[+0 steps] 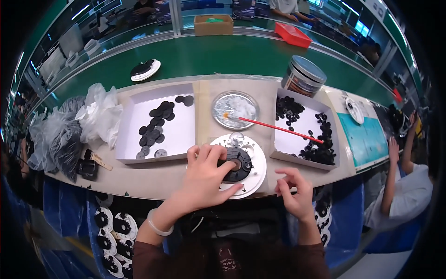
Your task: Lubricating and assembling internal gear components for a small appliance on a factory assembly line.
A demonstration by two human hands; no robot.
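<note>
A white round plastic base lies flat at the front edge of the work table, with a black round part fitted on it. My left hand bends over this assembly and grips it. Its fingers rest on the black part, one fingertip at the central hole, and the thumb lies on the white rim. Just right of the base, my right hand hovers with loosely bent fingers, apart from the thumb; nothing shows in it. A clear round dome sits at the base's far side.
Black discs lie in a left white box, black rings in a right one. A red stick spans from a foil-like dish with whitish paste to the rings. Behind stands a tin. Plastic bags crowd the left; a co-worker sits right.
</note>
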